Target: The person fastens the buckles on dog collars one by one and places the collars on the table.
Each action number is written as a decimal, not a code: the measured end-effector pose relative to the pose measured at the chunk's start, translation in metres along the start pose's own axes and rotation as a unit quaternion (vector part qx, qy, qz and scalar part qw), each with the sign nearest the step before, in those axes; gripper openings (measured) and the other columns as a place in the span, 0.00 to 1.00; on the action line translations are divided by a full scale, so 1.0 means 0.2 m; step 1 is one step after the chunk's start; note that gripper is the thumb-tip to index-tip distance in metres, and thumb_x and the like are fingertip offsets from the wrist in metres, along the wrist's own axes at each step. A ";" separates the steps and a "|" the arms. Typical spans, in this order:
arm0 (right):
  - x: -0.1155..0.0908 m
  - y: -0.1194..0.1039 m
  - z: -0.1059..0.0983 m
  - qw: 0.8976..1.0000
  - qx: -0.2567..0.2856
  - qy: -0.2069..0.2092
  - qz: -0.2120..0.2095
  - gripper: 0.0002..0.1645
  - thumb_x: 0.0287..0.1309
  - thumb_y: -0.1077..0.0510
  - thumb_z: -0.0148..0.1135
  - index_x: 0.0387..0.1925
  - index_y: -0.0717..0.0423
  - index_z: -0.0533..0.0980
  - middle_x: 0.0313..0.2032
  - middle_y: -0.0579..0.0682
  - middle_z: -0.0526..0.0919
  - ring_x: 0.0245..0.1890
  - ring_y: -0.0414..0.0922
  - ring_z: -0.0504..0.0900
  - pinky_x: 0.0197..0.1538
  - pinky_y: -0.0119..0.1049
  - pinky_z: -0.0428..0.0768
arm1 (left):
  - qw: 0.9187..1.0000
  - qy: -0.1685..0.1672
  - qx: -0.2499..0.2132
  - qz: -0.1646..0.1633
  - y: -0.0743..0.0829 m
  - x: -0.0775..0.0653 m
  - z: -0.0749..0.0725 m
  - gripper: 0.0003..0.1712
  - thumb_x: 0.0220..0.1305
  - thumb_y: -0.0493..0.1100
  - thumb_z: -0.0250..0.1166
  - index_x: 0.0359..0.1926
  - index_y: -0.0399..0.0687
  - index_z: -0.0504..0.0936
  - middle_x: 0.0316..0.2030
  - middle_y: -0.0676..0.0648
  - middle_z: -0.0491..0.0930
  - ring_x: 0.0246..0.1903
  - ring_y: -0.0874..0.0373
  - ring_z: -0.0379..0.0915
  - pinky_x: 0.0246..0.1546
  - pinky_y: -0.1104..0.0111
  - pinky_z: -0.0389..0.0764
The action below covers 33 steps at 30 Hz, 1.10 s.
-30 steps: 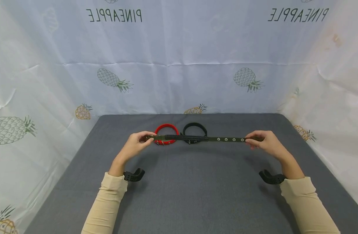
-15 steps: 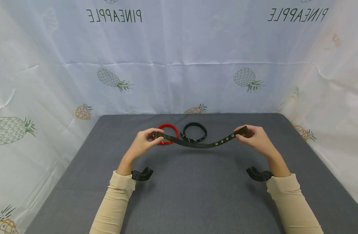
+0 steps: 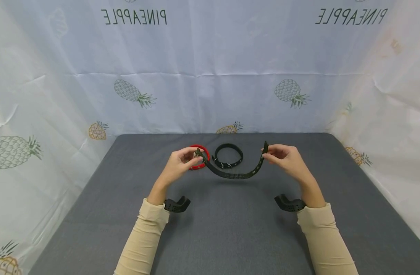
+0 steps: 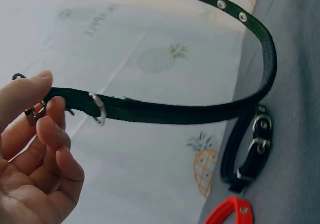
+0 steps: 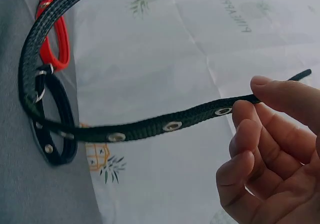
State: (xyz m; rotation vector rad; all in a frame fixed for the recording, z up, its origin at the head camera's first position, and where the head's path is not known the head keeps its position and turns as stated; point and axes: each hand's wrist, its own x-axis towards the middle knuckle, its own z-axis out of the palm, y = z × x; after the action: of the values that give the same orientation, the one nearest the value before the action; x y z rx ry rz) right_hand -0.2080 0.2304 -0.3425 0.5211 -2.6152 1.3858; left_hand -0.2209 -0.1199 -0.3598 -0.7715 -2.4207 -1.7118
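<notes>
Sagging deeply, dark green strap, silver eyelets, D-ring

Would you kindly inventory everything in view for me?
table: 1, grey, in front of the person
cloth: at least 1, white with printed pineapples, behind and beside the table
green collar: 1, dark green, unfastened, sagging above the table
red collar: 1, red, on the table's far part
black collar: 1, black, right of the red one
wrist devices: 2, black, one per wrist
sleeves: 2, beige, one per arm
left hand: 1, bare, pinching green collar near buckle
right hand: 1, bare, pinching the opposite end
</notes>
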 end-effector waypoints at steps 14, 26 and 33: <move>0.05 -0.08 0.12 0.994 0.051 0.005 -0.095 0.07 0.54 0.67 0.67 0.36 0.65 0.82 0.32 0.32 0.78 0.29 0.30 0.77 0.34 0.26 0.78 | 0.998 -0.013 -0.029 0.062 0.07 0.06 0.15 0.14 0.61 0.30 0.63 0.48 0.28 0.80 0.40 0.31 0.81 0.32 0.63 0.79 0.34 0.74 0.77; 0.06 -0.13 0.17 0.991 0.083 -0.081 -0.071 0.10 0.62 0.64 0.61 0.42 0.68 0.77 0.29 0.34 0.80 0.28 0.31 0.80 0.35 0.30 0.80 | 0.991 -0.045 0.084 0.090 0.11 0.05 0.21 0.10 0.58 0.35 0.69 0.42 0.38 0.85 0.28 0.44 0.78 0.27 0.66 0.66 0.30 0.75 0.71; 0.05 -0.16 0.21 0.993 0.055 -0.062 -0.083 0.09 0.57 0.64 0.65 0.39 0.65 0.81 0.30 0.52 0.83 0.24 0.31 0.77 0.31 0.29 0.78 | 0.984 -0.070 0.141 0.085 0.10 0.05 0.24 0.09 0.55 0.37 0.71 0.39 0.42 0.85 0.26 0.47 0.78 0.26 0.65 0.66 0.28 0.77 0.71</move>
State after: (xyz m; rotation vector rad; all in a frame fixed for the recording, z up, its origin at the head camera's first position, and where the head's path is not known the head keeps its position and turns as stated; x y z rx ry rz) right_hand -0.2040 0.1769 -0.3378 0.8452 -2.5303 1.4941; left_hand -0.2103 -0.0670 -0.3566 -1.0507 -2.5246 -1.2594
